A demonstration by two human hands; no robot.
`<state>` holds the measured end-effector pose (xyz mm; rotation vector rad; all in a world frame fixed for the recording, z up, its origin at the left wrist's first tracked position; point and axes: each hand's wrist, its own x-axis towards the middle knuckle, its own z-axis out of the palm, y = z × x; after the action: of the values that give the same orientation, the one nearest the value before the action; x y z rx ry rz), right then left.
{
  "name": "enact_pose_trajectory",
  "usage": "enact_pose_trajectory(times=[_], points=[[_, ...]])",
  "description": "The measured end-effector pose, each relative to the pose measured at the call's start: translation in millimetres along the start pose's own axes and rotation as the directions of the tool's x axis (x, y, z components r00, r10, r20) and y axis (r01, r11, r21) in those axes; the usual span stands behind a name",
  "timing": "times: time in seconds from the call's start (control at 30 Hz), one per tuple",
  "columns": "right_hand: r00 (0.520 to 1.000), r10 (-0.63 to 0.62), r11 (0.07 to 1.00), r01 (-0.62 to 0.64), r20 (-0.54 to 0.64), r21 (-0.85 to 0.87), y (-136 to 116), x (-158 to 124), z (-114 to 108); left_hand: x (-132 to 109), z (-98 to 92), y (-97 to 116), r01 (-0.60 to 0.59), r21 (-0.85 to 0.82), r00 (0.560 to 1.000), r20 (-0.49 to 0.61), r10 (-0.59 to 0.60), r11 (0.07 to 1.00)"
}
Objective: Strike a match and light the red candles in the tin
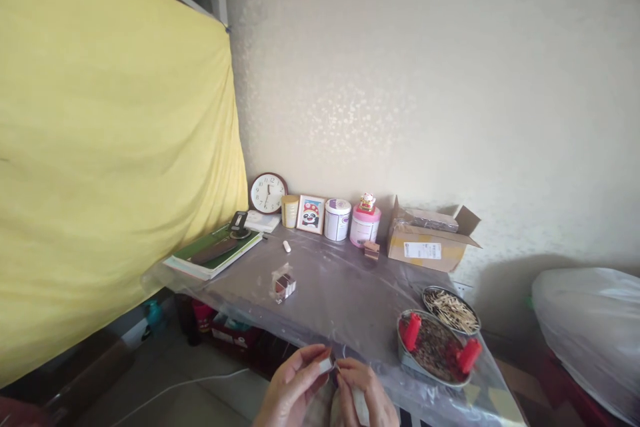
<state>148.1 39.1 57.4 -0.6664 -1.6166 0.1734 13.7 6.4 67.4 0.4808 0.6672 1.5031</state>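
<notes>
My left hand is closed on a small matchbox with a pale side and a reddish-brown top, just past the table's front edge. Close beside it, my right hand pinches a thin, light stick that looks like a match, its tip near the box's end. Farther up the table lies a wrapped pack of matchboxes. On the right, a round tin holds loose matchsticks. In front of it, an oval tin contains dark bits and two red candle-like pieces.
Along the wall stand a clock, a panda picture, canisters and an open carton. Brown matchboxes sit before the carton. A green book lies at left, near a white cylinder. Plastic film covers the table.
</notes>
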Motion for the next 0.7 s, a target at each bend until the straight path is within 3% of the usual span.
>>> enact_pose_trajectory(times=[0.17,0.37,0.43,0.53,0.63,0.7], points=[[0.991,-0.044,0.999,0.045,0.128,-0.006,-1.3,6.1,-15.8,-7.7,13.4,7.8,-0.004,0.029,1.000,-0.002,0.004,1.000],[0.986,-0.114,0.989,0.124,0.121,-0.077,3.5,2.9,-20.4,-7.2,17.8,4.0,-0.017,0.084,0.998,-0.051,0.021,0.996],[0.987,-0.084,0.991,0.097,0.136,-0.091,4.2,4.5,-20.1,-7.5,19.1,3.3,-0.032,0.102,0.999,-0.038,0.036,0.994],[0.996,-0.040,0.991,0.050,0.085,-0.122,-2.0,13.7,-24.7,-7.5,20.6,3.9,-0.063,0.146,0.998,-0.014,0.066,0.987],[0.995,-0.090,0.990,0.085,-0.044,-0.113,-12.7,22.1,-31.6,-6.5,21.3,4.1,-0.073,0.151,0.997,-0.017,0.076,0.986],[0.988,-0.140,0.987,0.135,-0.059,-0.093,-13.1,21.9,-31.7,-6.3,22.4,3.6,-0.073,0.141,0.996,-0.031,0.078,0.987]])
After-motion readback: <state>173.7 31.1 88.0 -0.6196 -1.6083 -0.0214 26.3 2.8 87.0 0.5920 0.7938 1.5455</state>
